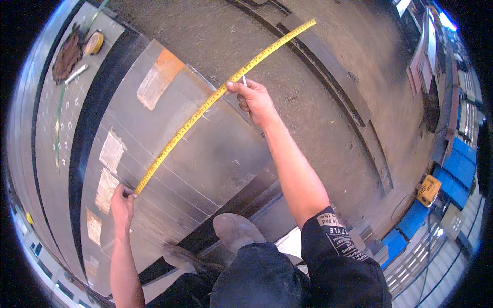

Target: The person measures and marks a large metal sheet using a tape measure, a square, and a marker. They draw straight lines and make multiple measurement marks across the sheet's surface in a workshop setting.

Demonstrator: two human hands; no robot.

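Note:
A yellow measuring tape blade [181,133] stretches diagonally across a grey steel plate [226,154] marked with thin parallel lines. My left hand [123,206] pinches its near end at the plate's left part. Near the far edge of the plate, my right hand [256,102] is closed on the blade between thumb and fingers. A thin white stick [244,80] pokes up from that same hand; whether it is chalk or a marker I cannot tell. Beyond my right hand the blade runs out freely over the floor.
At upper left, a round yellow-and-black tape case [94,43], a brown rag [67,57] and a white pen-like stick [76,74] lie on another plate. Long steel strips [334,77] lie on the floor. Blue panels [411,219] and a yellow box [428,190] stand right. My shoes [233,230] are below.

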